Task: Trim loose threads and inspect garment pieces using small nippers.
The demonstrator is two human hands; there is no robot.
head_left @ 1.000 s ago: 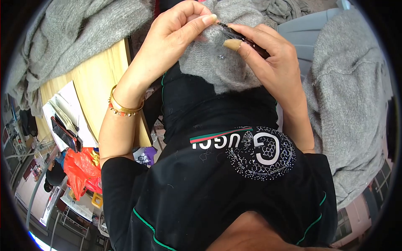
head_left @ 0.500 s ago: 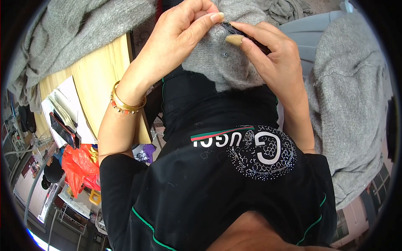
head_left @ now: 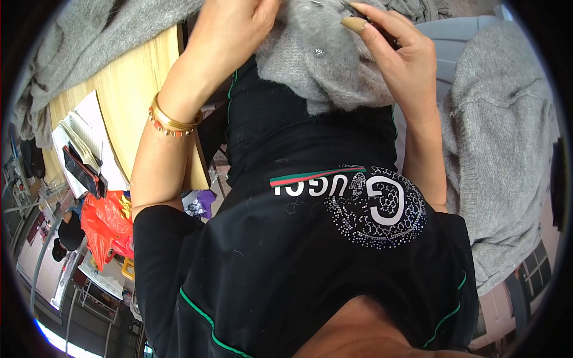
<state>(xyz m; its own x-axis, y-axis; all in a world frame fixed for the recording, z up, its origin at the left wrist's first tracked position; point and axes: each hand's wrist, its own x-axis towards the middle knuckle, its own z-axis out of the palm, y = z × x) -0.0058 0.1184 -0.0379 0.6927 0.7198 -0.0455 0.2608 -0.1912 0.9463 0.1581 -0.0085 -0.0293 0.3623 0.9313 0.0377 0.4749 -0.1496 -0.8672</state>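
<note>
A grey fuzzy knit garment (head_left: pixel 292 77) lies over my lap, with a small shiny beaded spot (head_left: pixel 320 52) on it. My left hand (head_left: pixel 242 24) is closed at the upper left of the knit; its fingertips are cut off by the top edge, so what they hold is hidden. My right hand (head_left: pixel 406 56) bends round a slim dark tool (head_left: pixel 391 40), mostly covered by the fingers, so its kind cannot be told. A tan cover (head_left: pixel 354 24) sits on the right thumb tip, close to the knit.
On the left stands a wooden table (head_left: pixel 140 83) with more grey knit (head_left: pixel 113 36), papers (head_left: pixel 101 137) and a dark phone (head_left: pixel 83 167). Below hangs a red plastic bag (head_left: pixel 107 224). Another grey knit piece (head_left: pixel 498 131) drapes at the right beside a blue-grey chair (head_left: pixel 444 48).
My left hand has moved up and left, away from my right hand, its fingertips leaving the frame. My right hand has shifted slightly up and right with the dark tool.
</note>
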